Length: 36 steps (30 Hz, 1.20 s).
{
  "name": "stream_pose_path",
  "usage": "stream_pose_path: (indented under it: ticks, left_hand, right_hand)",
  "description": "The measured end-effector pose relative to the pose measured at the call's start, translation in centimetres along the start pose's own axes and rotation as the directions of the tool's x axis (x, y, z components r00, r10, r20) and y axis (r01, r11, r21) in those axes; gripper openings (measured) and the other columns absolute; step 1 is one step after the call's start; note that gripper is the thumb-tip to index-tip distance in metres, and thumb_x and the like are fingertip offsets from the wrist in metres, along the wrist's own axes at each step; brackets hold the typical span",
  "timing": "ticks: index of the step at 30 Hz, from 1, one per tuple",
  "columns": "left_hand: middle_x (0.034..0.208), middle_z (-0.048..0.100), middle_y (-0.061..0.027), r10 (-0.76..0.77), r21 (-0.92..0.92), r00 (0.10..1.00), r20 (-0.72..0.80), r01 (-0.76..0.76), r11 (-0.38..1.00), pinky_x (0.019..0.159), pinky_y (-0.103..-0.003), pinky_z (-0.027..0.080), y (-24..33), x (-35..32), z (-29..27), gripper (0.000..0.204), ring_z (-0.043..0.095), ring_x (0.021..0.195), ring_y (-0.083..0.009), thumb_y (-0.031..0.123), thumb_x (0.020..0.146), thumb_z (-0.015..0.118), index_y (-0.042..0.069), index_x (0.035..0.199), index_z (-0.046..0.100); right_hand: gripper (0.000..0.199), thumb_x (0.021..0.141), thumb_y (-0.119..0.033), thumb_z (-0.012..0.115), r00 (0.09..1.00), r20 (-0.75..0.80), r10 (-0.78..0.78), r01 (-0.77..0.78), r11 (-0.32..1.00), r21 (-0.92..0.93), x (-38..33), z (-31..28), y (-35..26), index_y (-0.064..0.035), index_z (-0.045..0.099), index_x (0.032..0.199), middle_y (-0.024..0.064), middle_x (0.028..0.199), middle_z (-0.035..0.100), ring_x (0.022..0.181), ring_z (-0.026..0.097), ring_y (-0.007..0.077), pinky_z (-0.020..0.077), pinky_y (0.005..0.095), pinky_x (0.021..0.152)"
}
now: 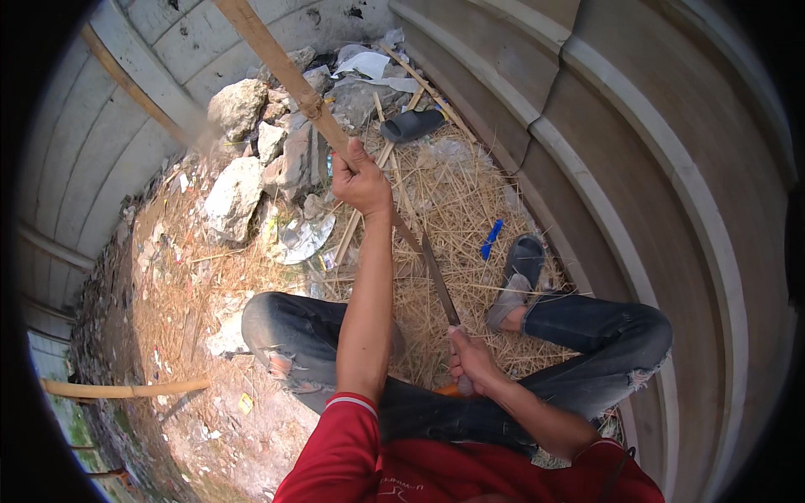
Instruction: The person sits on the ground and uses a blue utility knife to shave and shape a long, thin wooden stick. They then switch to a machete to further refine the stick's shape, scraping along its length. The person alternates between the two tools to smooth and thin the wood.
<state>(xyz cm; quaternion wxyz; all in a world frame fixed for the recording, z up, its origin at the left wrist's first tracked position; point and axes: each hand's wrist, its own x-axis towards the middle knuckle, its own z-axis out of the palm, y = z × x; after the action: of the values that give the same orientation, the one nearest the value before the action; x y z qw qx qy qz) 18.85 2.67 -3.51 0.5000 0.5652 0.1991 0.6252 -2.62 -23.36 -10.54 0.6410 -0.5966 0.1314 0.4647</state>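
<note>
Dirt ground (201, 436) carries straw (457, 189), pale rocks (235, 199), scattered litter (245, 403).

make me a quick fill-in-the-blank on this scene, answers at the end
Of the left grip and right grip, the one around the bamboo pole is the ____ one.
The knife is held by its ____.
The narrow object on straw beside the worn slipper is coloured ____.
The sleeves are mainly ____.
Missing words: left; handle; blue; red.

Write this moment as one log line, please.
left hand: gripping bamboo strip; right hand: gripping knife; blue object: lying on straw; blade-to-strip contact: unclear
</note>
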Motion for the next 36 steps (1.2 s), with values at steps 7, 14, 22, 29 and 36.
stream_pose_path:
  ticks: [7, 14, 22, 29, 36]
  left_hand:
    - [0.059, 0.051, 0.0015, -0.068, -0.068, 0.998, 0.008, 0.068, 0.995, 0.051, -0.025, 0.037, -0.9, 1.2, -1.4, 0.045, 0.048, 0.054, -0.0064, 0.039, 0.101, 0.06, 0.005, 0.073, 0.053]
    - [0.06, 0.048, 0.0024, 0.014, 0.011, 1.0, 0.013, -0.014, 1.0, 0.052, -0.026, 0.033, 0.8, 0.4, -0.3, 0.045, 0.045, 0.056, -0.0069, 0.039, 0.102, 0.058, 0.006, 0.072, 0.051]
    - [0.06, 0.048, 0.0017, -0.002, 0.021, 1.0, -0.031, 0.003, 1.0, 0.053, -0.027, 0.035, 0.7, 1.0, -1.3, 0.045, 0.043, 0.055, -0.0084, 0.039, 0.102, 0.059, 0.004, 0.074, 0.052]
    - [0.06, 0.046, 0.0026, 0.056, 0.104, 0.998, -0.038, -0.052, 0.993, 0.052, -0.03, 0.031, 0.6, 0.1, -0.1, 0.048, 0.038, 0.057, -0.0081, 0.043, 0.102, 0.058, 0.004, 0.074, 0.052]
    - [0.061, 0.046, 0.0021, 0.045, 0.121, 0.995, -0.083, -0.035, 0.992, 0.053, -0.029, 0.032, 0.5, 1.1, -0.5, 0.048, 0.038, 0.058, -0.0086, 0.042, 0.102, 0.059, 0.002, 0.076, 0.054]
  right_hand:
    - [0.046, 0.104, -0.048, 0.046, 0.937, -0.021, -0.349, 0.347, 0.921, 0.177, -4.4, 0.5, -8.5, -0.007, 0.048, 0.084, 0.0011, 0.061, 0.046, 0.049, 0.046, 0.0088, 0.0422, 0.0283, 0.045]
    - [0.052, 0.102, -0.057, 0.046, 0.718, -0.072, -0.692, 0.696, 0.71, 0.11, -1.5, 3.0, -3.4, -0.007, 0.046, 0.087, -0.0012, 0.06, 0.043, 0.047, 0.042, 0.008, 0.0413, 0.0276, 0.045]
    - [0.049, 0.103, -0.052, 0.049, 0.972, -0.108, -0.207, 0.224, 0.957, 0.183, -3.8, 1.1, -7.7, -0.0078, 0.047, 0.083, -0.0017, 0.061, 0.044, 0.047, 0.044, 0.0082, 0.0398, 0.0254, 0.044]
    - [0.046, 0.101, -0.051, 0.054, 0.644, -0.111, -0.757, 0.755, 0.652, -0.065, -1.6, 2.7, -3.4, -0.0057, 0.052, 0.089, -0.0015, 0.062, 0.045, 0.048, 0.044, 0.009, 0.0393, 0.0252, 0.045]
    - [0.045, 0.101, -0.053, 0.051, 0.979, -0.12, 0.162, -0.13, 0.963, 0.237, 1.2, -0.9, 1.6, -0.0107, 0.046, 0.087, -0.0009, 0.061, 0.042, 0.048, 0.043, 0.0097, 0.0435, 0.0317, 0.048]
